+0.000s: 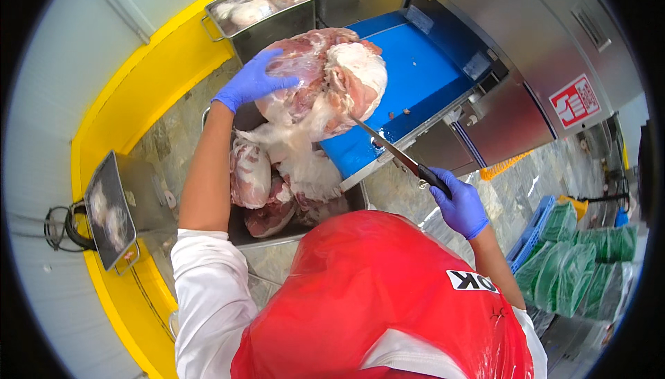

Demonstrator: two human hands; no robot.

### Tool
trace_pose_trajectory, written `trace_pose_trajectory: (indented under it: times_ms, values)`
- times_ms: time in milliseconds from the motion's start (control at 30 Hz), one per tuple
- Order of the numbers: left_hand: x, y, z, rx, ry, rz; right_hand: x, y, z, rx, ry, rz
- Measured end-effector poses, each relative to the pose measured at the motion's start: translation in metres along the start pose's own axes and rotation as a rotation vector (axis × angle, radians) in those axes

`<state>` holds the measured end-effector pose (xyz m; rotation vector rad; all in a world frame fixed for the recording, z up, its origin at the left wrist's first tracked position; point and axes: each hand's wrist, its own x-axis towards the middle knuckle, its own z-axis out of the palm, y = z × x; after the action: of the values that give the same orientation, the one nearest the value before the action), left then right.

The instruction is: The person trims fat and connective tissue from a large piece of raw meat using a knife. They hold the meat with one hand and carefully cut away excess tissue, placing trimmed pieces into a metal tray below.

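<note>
From my feed the scene is bright and evenly lit from overhead, with only soft shadows, the deepest under the raised meat (322,81) where it hangs over the tray (239,230). Glare streaks the red apron (360,289) below the meat and the steel machine housing (526,53) to the right of it, and the blue belt (415,74) reads strongly saturated. The fisheye bends the yellow curb (138,81) left of the meat into an arc, black vignette fills the corners, and the green crates (575,261) far right go soft and smeared.
</note>
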<state>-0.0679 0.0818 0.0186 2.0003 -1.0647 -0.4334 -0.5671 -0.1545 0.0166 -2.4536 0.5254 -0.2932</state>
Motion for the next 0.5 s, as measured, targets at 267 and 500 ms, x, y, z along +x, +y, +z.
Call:
trace_pose_trajectory:
  times_ms: [267,500]
  values:
    - [0.11,-0.052,0.005,0.437,0.026,-0.244,-0.016,-0.031,0.005,-0.251,0.056,-0.045]
    - [0.141,-0.031,0.007,0.347,-0.15,-0.328,-0.018,-0.061,0.027,-0.382,0.039,0.0]
